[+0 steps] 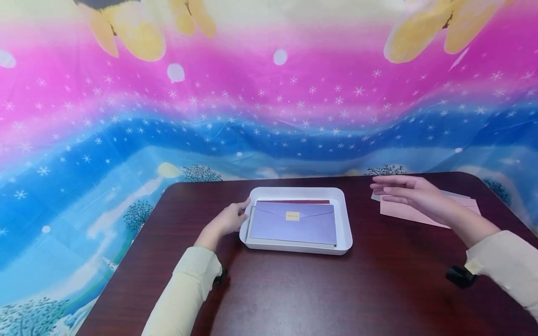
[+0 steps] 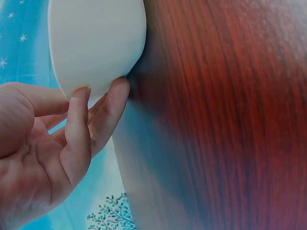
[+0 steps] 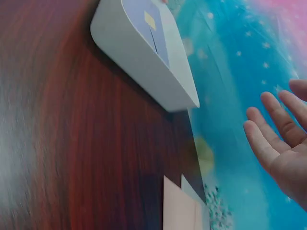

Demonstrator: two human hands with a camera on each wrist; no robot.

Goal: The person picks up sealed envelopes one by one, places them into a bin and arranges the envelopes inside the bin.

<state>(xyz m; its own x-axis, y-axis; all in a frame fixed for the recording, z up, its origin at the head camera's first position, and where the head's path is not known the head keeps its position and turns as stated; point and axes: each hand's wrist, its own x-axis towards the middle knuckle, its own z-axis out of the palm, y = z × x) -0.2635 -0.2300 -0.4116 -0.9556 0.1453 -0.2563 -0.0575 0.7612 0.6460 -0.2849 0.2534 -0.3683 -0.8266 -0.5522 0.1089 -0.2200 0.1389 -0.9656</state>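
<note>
A white tray (image 1: 344, 233) stands on the table with a purple envelope (image 1: 273, 228) lying in it, its flap sealed by a pale yellow sticker. Red and greyish edges show beneath that envelope. My left hand (image 1: 229, 220) grips the tray's left end; in the left wrist view, fingertips (image 2: 120, 88) press its outer wall and low edge, with the thumb at the rim. Over at the right, my right hand (image 1: 414, 191) hovers with fingers extended above a pink envelope (image 1: 399, 212), holding nothing. A light blue-grey envelope (image 1: 376, 196) peeks out from behind the pink one.
The dark reddish wooden table (image 1: 286, 294) has rounded back corners. Behind it hangs a colourful cloth (image 1: 252, 102) with snowflakes and trees, close to the table's back edge. Black bands (image 1: 461, 276) sit at the cuffs of both cream sleeves.
</note>
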